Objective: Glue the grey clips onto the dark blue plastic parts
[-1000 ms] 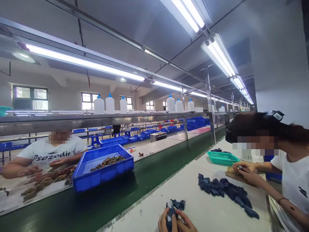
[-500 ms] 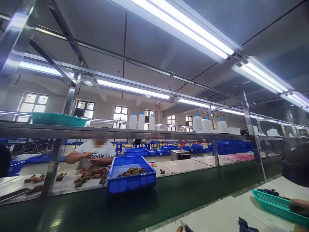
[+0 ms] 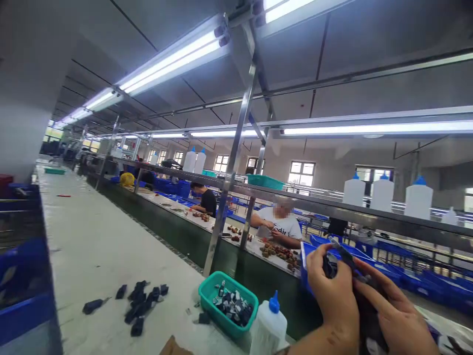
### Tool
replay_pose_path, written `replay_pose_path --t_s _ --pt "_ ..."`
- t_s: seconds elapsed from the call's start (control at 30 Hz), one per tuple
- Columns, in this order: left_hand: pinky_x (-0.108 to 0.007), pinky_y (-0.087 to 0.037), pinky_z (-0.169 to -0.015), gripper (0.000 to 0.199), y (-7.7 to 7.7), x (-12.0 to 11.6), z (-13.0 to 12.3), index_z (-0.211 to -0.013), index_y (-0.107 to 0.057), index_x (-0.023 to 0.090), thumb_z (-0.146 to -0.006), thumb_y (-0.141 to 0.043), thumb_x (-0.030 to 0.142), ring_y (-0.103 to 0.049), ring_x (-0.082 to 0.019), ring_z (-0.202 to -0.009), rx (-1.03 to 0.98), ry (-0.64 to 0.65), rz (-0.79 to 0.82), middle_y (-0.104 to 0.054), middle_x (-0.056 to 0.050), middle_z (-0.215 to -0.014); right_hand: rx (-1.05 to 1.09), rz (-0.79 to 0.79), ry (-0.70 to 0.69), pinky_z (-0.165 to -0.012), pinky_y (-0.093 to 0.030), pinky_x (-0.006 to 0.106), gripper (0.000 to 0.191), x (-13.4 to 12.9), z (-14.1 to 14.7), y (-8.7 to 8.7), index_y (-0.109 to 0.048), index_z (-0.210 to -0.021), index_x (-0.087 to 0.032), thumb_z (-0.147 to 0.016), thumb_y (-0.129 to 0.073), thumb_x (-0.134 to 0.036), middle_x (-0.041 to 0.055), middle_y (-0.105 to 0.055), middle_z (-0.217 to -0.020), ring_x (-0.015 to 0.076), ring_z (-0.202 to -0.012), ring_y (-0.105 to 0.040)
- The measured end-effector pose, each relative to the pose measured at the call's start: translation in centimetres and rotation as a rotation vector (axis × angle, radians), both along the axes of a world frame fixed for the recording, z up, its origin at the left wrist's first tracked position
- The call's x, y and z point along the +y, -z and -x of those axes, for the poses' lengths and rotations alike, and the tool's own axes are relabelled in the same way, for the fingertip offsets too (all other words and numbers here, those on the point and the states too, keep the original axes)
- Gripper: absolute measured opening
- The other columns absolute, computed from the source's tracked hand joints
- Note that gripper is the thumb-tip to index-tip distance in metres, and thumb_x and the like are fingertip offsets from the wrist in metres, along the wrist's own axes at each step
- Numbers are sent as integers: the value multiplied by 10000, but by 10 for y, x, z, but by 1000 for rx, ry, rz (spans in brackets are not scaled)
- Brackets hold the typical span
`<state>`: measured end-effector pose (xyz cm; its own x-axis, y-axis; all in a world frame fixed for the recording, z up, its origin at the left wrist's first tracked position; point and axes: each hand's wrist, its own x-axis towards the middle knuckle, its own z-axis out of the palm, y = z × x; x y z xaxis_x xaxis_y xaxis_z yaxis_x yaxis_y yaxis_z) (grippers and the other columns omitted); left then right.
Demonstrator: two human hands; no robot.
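Dark navy fabric-like piece point(image 3: 345, 254) is pinched up between my hands, off to the right and above the bench. My left hand point(image 3: 334, 291) has thumb and fingers closed round one side of it; my right hand point(image 3: 399, 310) is curled onto the other, though its grip is partly hidden. I'd call this the two-handed fiddly step, fingers working the piece in the air. Next move, I reckon, calls for a steady pinch and eyes on the fingertips. It looks narrow, folded and bent, with a paler grey end sticking up; blur hides the finer stuff.

Below my left forearm there's a white plastic squeeze bottle with a blue nozzle point(image 3: 271, 323), just beside a green plastic basket point(image 3: 207, 292) of dark and pale bits. Further left, a loose cluster of small dark chunky pieces point(image 3: 138, 303) lies on the long white tabletop point(image 3: 88, 246). Across from me, a co-worker in a white T-shirt point(image 3: 268, 214) is busy too.
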<state>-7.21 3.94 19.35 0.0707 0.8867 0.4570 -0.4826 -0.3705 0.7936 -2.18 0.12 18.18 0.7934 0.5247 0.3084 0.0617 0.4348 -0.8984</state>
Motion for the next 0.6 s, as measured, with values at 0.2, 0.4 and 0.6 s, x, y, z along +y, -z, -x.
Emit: replay_pose_path --t_s 0.2,0.4,0.6 --pt "-484 -428 -916 188 1 108 154 -994 -613 167 -825 -590 246 -560 -233 -1051 63 -457 14 -624 -69 -1109 41 -68 -483 -744 -526 255 683 125 157 -4 -613 -1073 -239 -410 -695 -383 13 -660 -1072 230 -1016 -599" --pt "-456 -472 -859 193 88 196 280 -989 -610 171 -842 -566 289 -580 -225 -996 288 -726 225 -617 -68 -1097 109 86 -757 -702 -532 310 712 230 273 90 -592 -1106 -175 -432 -660 -395 54 -691 -959 267 -898 -646" --pt "-440 -488 -841 212 184 253 350 -1036 -592 176 -857 -545 280 -590 -221 -987 467 -841 460 -613 -72 -1105 8 276 -847 -784 -504 355 377 292 338 182 -611 -1003 -158 -743 -616 -431 52 -676 -966 189 -843 -647"
